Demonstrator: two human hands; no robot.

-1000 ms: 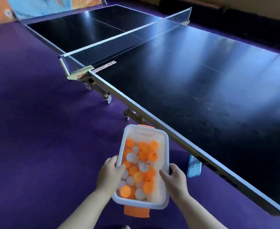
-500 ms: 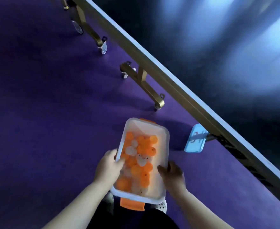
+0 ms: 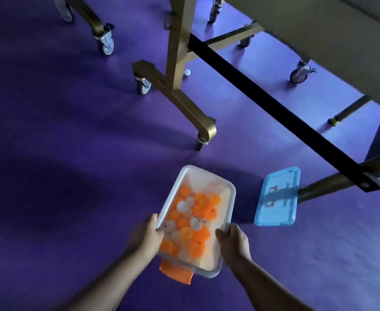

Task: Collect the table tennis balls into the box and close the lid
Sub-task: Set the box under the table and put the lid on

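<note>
A person holds a see-through plastic box (image 3: 226,207) with both hands, over a purple floor (image 3: 50,142) that looks soft like carpet. The box is long with round corners and a thick rim. Its top is open. An orange flap (image 3: 176,273) hangs from the near end.

The left hand (image 3: 145,237) is curled around the left side of the box, with the thumb hooked over the rim. The right hand (image 3: 233,241) grips the right side the same way, thumb on top of the rim.

Inside the box lie many small round balls (image 3: 191,223), smooth and shiny. Most are orange and some are white. They pile up in the middle and the near end.

The lid (image 3: 276,198) lies flat on the floor just to the right of the box, not touching it. It is light blue plastic, a rectangle with round corners.

Beyond the box stand the gold metal legs (image 3: 177,63) of a table, with little wheels. A flat black bar (image 3: 274,108) runs slantwise across them. One white ball (image 3: 187,72) sits on the floor close beside a leg, well away from the box.
</note>
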